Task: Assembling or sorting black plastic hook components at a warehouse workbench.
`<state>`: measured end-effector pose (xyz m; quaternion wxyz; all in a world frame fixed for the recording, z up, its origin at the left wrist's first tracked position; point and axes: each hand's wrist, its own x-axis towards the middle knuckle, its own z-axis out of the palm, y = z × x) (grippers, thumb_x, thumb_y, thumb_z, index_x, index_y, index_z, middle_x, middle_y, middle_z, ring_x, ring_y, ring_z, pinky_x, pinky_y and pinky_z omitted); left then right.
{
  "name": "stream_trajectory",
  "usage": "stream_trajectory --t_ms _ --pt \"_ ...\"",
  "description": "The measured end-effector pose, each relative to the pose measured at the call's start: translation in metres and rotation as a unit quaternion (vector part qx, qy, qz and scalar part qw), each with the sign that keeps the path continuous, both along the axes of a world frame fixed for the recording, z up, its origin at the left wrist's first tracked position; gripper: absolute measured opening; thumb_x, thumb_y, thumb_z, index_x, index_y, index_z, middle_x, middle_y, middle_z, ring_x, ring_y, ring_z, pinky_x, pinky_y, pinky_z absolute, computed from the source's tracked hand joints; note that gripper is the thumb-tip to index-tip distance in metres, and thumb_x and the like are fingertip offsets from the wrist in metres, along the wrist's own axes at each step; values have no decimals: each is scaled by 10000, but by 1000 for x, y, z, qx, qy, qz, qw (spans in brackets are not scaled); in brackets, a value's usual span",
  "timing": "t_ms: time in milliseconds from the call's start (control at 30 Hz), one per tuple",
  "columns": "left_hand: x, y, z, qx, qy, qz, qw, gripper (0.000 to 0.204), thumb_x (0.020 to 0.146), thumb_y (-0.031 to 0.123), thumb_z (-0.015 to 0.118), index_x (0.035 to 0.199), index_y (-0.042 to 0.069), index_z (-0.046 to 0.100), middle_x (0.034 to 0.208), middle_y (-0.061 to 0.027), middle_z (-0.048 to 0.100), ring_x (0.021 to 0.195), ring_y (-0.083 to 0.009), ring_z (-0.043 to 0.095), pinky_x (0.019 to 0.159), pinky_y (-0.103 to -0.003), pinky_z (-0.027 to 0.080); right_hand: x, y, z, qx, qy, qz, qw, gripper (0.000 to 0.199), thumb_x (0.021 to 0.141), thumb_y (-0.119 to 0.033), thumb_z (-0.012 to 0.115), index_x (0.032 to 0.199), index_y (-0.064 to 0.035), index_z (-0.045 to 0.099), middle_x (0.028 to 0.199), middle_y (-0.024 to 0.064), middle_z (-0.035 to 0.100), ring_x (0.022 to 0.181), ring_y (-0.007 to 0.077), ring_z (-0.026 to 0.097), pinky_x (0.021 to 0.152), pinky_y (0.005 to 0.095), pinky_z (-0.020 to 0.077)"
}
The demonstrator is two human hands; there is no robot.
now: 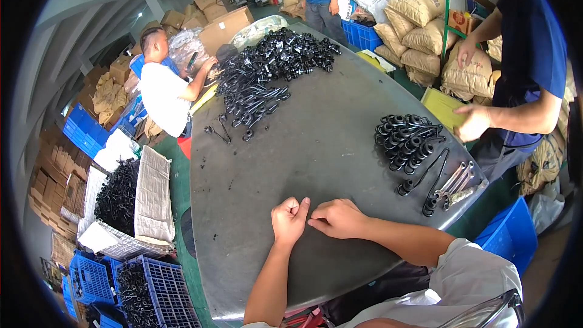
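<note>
My left hand (290,221) rests on the grey tabletop (285,158) near its front edge, curled into a loose fist with the thumb up. Just beside it lies my right hand (340,218), its fingers folded under and its thumb pointing at the left one. No object shows in either hand. To the right of my hands is a stack of black rods with round ends (404,140). A bent black rod (442,173) lies apart, next to several metal wrenches (458,179).
A heap of black metal parts (273,61) covers the table's far end. A person in white (161,94) sits at the left; another in dark blue (528,61) stands at the right beside a yellow bin (442,108). Blue crates (164,291) stand on the floor.
</note>
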<state>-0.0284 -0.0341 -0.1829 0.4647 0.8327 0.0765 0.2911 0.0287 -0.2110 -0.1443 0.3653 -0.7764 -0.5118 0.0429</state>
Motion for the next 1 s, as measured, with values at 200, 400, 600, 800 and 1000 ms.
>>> stream_trajectory --t_ms 200,400,600,800,1000 --pt "-1 -1 1 1 6 2 1000 543 885 127 763 624 56 293 535 -34 261 524 -122 227 439 -347 244 -1 0 0 5 2 -3 1000 262 921 -233 647 758 -27 658 763 115 667 719 345 668 646 475 520" --pt "0 0 0 -7 -2 -4 1000 542 890 131 760 624 57 293 537 -27 261 528 -115 229 440 -345 244 -1 -1 0 6 2 0 1000 263 921 -232 646 759 -25 657 761 113 665 713 346 666 644 476 519" --pt "-2 0 1 -6 6 1 1000 538 895 131 756 624 59 297 534 -19 266 528 -107 232 439 -334 242 -1 0 0 16 7 -8 1000 267 923 -237 643 750 -33 651 748 114 654 724 350 667 651 481 520" --pt "-1 -1 0 -13 5 -2 1000 545 897 140 760 624 61 294 536 -17 263 530 -103 232 437 -333 242 -1 0 -7 -24 9 11 1000 228 904 -240 655 787 -45 662 812 121 691 778 353 684 693 483 532" --pt "-1 -1 1 -9 5 -1 1000 551 900 143 759 623 62 291 537 -15 261 533 -102 229 437 -330 242 0 0 -6 -43 24 14 999 212 894 -236 663 802 -46 661 841 124 701 807 354 689 719 487 531"
